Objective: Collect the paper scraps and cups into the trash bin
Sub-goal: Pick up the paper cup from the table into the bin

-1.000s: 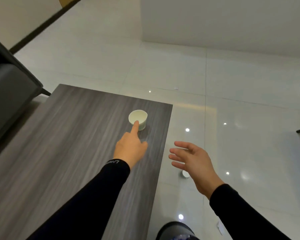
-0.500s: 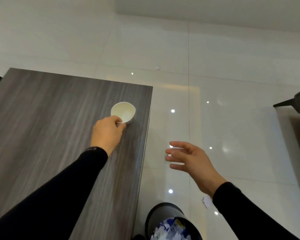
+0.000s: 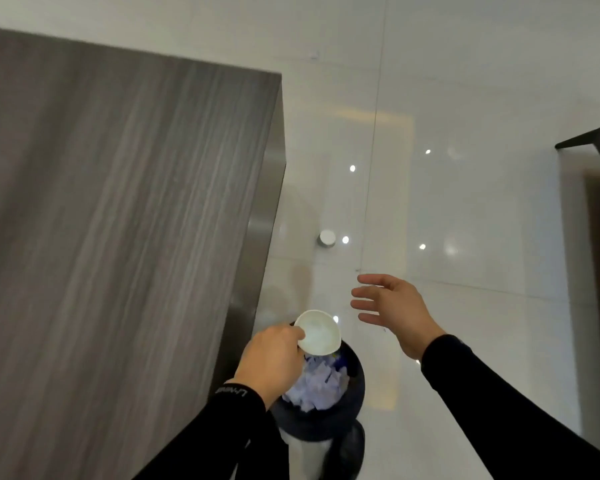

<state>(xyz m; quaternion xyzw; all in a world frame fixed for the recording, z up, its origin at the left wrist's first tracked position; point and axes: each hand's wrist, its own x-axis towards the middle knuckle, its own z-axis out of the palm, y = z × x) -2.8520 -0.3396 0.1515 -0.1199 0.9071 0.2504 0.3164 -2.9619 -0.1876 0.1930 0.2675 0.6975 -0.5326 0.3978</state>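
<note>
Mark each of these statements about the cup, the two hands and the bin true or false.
1. The left hand holds the white paper cup by its rim. True.
2. The white paper cup stands on the grey wood-grain table. False: it is held above the dark round trash bin.
3. The right hand is open and holds nothing. True.
4. The dark round trash bin is empty. False: crumpled paper scraps lie in it.
</note>
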